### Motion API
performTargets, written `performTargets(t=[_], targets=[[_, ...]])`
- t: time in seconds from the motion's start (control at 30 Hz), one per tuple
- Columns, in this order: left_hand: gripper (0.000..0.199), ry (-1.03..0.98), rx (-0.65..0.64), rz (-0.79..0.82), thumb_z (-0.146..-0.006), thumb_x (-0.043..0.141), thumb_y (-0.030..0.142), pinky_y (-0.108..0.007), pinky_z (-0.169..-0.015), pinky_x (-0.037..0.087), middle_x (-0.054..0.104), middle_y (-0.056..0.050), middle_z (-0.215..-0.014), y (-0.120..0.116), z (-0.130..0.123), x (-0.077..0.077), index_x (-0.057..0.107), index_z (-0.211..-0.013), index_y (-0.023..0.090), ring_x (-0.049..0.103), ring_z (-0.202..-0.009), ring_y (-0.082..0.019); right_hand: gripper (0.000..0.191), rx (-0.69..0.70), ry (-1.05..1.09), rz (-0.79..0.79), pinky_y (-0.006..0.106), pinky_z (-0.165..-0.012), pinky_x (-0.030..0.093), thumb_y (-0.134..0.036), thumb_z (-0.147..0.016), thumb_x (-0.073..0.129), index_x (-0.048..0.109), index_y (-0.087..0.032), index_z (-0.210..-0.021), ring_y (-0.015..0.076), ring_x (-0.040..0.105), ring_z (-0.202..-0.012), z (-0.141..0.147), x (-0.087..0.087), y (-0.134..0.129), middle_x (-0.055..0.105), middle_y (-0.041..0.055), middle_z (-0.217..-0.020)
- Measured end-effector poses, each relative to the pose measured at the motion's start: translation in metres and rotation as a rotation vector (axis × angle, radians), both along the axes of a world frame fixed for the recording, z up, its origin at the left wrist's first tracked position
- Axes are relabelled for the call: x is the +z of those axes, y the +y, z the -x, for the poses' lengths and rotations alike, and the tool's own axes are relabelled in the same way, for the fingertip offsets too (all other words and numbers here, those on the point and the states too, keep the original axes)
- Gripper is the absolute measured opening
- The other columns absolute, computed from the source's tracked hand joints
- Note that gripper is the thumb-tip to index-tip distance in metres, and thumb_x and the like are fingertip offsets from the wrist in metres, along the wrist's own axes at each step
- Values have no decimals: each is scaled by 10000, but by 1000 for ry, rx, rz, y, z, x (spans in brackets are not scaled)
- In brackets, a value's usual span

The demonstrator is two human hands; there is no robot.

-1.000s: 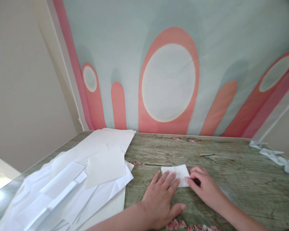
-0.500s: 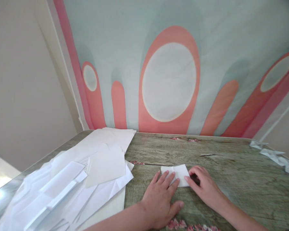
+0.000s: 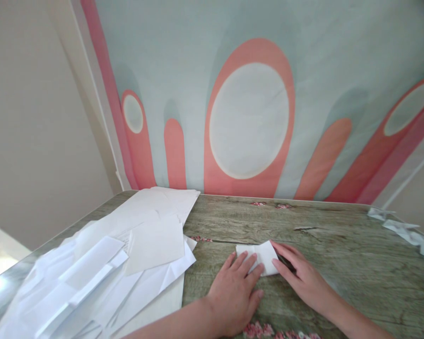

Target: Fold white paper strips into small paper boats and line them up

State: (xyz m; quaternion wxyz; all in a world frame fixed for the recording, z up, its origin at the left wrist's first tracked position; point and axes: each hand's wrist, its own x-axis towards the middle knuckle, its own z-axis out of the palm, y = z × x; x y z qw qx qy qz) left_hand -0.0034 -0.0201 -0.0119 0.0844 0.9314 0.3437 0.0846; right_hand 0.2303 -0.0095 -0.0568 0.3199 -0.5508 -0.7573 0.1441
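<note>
A pale blue-green wall covering (image 3: pixel 249 117) with coral arches and white ovals rises behind a grey-green wood-grain surface (image 3: pixel 356 254). On the left of the surface lies a broad, loose pile of white paper sheets (image 3: pixel 102 263) (some creased, many overlapping), apparently kept aside to leave working room. The left hand (image 3: pixel 233 292) is palm down, fingers spread; the right hand (image 3: pixel 304 280) has thumb and forefinger parted, and whether they pinch anything cannot be told. Along the right edge runs a row of folded white paper pieces (image 3: pixel 403 231), well apart from both hands. Smallest is the folded white paper rectangle (image 3: pixel 266 254), between the hands: left fingertips cover its left part, probably to prevent sliding, while right thumb and forefinger meet its right edge, presumably to control that side.
</note>
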Motion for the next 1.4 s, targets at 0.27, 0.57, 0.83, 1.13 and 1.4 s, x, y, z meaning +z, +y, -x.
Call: performTargets(t=[0.27, 0.57, 0.83, 1.13, 1.4], targets=[[461, 4, 1, -40, -941, 301, 415, -417, -1082, 197, 317, -40, -1436, -1, -1, 1, 326, -1366, 239, 252, -1320, -240, 451, -66, -168, -88, 434, -931, 429, -407, -879, 441, 467, -203, -1281, 245, 521, -1093, 5, -1, -5, 564, 107, -1194], [434, 13, 6, -53, -946, 291, 394, -405, -1071, 227, 340, -45, -1422, -3, -3, 0, 357, -1345, 238, 278, -1309, -238, 428, -50, -253, -106, 411, -909, 443, -368, -879, 447, 493, -204, -1271, 232, 537, -1076, 7, 7, -7, 591, 95, -1173], [423, 12, 19, -57, -943, 292, 397, -419, -1063, 239, 360, -45, -1408, -4, -3, 3, 387, -1325, 240, 308, -1290, -247, 329, 24, -258, -149, 433, -904, 437, -353, -888, 450, 580, -247, -1171, 237, 513, -1115, 8, 8, -7, 613, 49, -1170], [384, -4, 27, -65, -938, 316, 367, -411, -1048, 265, 405, -38, -1374, -4, -4, 6, 430, -1286, 255, 343, -1265, -235, 306, 5, -268, -151, 435, -896, 443, -384, -877, 454, 614, -276, -1114, 243, 514, -1113, 6, 5, -7, 576, 63, -1207], [321, -65, 55, -32, -921, 389, 342, -419, -1047, 272, 485, -16, -1300, -1, -3, 7, 506, -1215, 287, 394, -1224, -228, 313, -6, -214, -125, 440, -947, 421, -401, -879, 450, 628, -250, -1086, 248, 496, -1140, 5, 3, -9, 522, 75, -1271]])
